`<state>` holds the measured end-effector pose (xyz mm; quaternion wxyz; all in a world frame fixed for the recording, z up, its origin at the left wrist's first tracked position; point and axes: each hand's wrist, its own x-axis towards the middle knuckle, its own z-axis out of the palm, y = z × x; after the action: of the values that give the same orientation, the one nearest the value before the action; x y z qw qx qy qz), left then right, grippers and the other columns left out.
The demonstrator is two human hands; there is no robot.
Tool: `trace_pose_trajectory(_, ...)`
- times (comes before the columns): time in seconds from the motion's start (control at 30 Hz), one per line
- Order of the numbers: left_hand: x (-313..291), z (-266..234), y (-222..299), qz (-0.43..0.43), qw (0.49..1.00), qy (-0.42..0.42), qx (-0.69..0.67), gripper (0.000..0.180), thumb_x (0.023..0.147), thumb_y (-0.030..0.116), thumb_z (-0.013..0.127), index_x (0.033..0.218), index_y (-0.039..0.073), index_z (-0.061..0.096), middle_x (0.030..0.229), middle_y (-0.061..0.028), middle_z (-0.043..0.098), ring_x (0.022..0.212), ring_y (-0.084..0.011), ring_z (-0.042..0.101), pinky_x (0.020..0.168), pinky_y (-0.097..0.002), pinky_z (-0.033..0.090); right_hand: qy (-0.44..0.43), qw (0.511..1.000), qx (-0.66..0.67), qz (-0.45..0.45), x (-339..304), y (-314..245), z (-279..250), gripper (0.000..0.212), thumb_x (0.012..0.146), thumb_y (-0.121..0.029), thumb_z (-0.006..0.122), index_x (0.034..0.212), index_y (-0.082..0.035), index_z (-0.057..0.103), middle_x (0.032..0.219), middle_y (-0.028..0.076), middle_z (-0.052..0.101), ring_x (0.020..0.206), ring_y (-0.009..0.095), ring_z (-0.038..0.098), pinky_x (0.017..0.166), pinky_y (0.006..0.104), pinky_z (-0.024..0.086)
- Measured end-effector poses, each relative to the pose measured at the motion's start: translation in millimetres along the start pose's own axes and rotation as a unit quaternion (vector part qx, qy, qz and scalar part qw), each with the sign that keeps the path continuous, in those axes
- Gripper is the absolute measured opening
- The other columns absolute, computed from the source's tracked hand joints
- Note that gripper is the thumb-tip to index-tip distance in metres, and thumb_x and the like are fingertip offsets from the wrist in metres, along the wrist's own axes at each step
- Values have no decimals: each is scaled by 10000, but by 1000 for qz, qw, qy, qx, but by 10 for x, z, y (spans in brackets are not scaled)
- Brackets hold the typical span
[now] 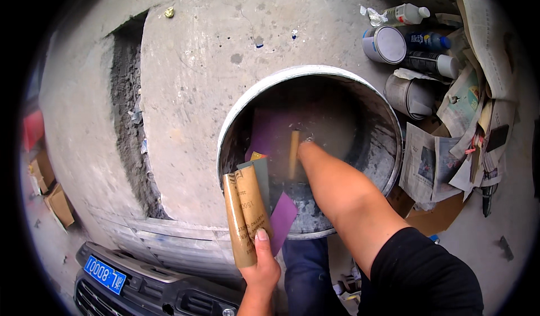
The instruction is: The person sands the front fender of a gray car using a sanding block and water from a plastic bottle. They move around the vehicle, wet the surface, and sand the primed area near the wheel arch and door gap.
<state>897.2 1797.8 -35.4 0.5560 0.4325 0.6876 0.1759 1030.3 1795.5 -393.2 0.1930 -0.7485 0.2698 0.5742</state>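
My left hand (264,268) grips a curled, brown-backed sheet of sandpaper (241,215) with print on it, thumb laid across its lower part. A grey sheet (256,174) and a purple sheet (284,215) stick out beside it over the near rim of a large round tub (270,80). Murky water (332,122) fills the tub's lower part. Into that water reaches my right hand (306,146), sunk to about the wrist, so its fingers are hidden. Right beside the wrist is a narrow brown strip (293,154). Another purple sheet (265,129) shows dimly at the tub's left side.
Paint cans (388,45), bottles (408,14) and a spray can (432,64) crowd the right, near piled newspapers (430,161) and cardboard (439,219). A long trench (132,113) cuts the concrete floor at left. A car bumper (152,288) lies at lower left.
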Motion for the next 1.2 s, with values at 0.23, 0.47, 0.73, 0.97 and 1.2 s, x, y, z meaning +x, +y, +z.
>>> trace_pose_trajectory(0.23,2,69,37,1,1000,10,-8,307,984,110,529,1234,-67,516,1124,-102,591,1001,-154,557,869,-296,463,-61,995,26,-69,-201,142,-148,195,957,-67,457,1084,-30,600,1026,146,637,859,280,639,713,444,555)
trace_pose_trajectory(0.47,-15,43,-44,-19,999,24,-27,313,983,104,529,1242,-70,507,1136,-105,584,1004,-163,558,877,-302,463,-197,961,179,-70,-1330,-212,-396,378,964,-177,462,1332,-100,418,1102,110,614,919,234,647,766,478,543)
trace_pose_trajectory(0.73,2,64,-68,-3,998,33,-55,325,979,95,532,1258,-68,499,1156,-113,581,1016,-175,562,886,-311,464,-261,951,111,-120,-1676,-362,-265,456,966,-319,557,1308,-33,462,1192,140,597,1047,257,601,863,412,503)
trace_pose_trajectory(0.97,-4,78,-45,-9,997,45,-59,330,972,95,543,1254,-70,502,1156,-114,581,1016,-179,562,883,-318,468,-203,940,-106,-254,-1607,-362,-393,524,924,-195,599,1381,4,437,1296,187,572,1167,254,566,971,328,438)
trace_pose_trajectory(1.2,-21,68,34,-21,997,38,-58,318,974,101,535,1241,-72,512,1147,-112,583,1018,-180,561,883,-315,464,-184,907,-106,-363,-2302,-490,-915,510,959,-133,536,1443,-55,396,1372,160,520,1246,220,498,1043,304,372)
